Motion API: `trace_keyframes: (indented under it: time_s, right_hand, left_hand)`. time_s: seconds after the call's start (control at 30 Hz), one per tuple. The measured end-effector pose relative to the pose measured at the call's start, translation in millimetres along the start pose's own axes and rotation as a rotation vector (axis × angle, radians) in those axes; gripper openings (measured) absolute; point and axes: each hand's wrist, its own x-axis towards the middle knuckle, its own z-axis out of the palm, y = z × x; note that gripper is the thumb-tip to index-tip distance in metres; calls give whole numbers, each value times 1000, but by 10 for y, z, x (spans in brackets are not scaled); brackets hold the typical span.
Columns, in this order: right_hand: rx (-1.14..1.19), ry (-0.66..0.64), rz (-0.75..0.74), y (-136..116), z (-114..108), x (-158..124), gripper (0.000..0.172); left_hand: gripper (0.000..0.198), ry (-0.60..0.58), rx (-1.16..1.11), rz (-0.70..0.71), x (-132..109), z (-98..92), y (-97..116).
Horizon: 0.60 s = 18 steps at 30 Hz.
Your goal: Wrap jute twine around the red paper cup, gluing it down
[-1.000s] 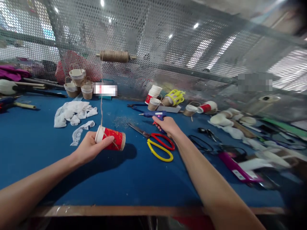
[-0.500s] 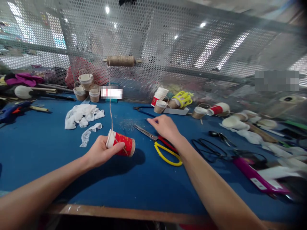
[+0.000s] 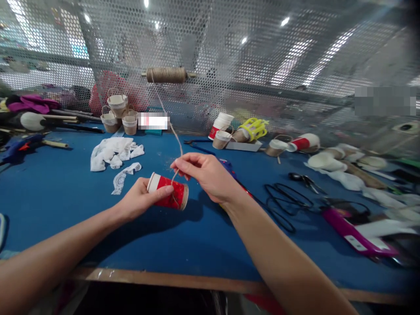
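Cup of red-and-white paper [image 3: 166, 180], clasped sideways by the left hand [image 3: 138, 200] above the blue tabletop [image 3: 197, 249]; right hand [image 3: 210, 177] pinches tan fibre twine [image 3: 179, 142]. Looks light, crushable: best held gently near its white end.

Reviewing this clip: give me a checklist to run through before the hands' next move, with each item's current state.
1. Left hand has hold of the red cup: ok, cup on its side, rim leftward.
2. Right hand pinches the twine: ok.
3. Twine connected to the spool: ok.
4. Twine firmly fixed to the cup: cannot tell.
5. Lace strip clear of the left hand: ok.
6. Blue tool beyond the right hand fully visible: not ok, mostly hidden.
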Motion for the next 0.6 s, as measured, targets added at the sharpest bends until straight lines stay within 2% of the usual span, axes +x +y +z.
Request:
trace_keyframes:
  time_s: [0.13, 0.23, 0.37, 0.6]
  right_hand:
    - [183, 10, 36, -15, -120, -126, 15]
    - [222, 23, 44, -16, -153, -178, 12]
    - [167, 13, 40, 34, -160, -196, 12]
    - [-64, -31, 38, 84, -182, -274, 13]
  left_hand:
    - [26, -23, -170, -96, 3, -6, -6]
    - [21, -41, -232, -150, -8, 0, 5]
    - [15, -46, -229, -161, -24, 8, 28]
    - [13, -43, -215, -190, -27, 5, 34]
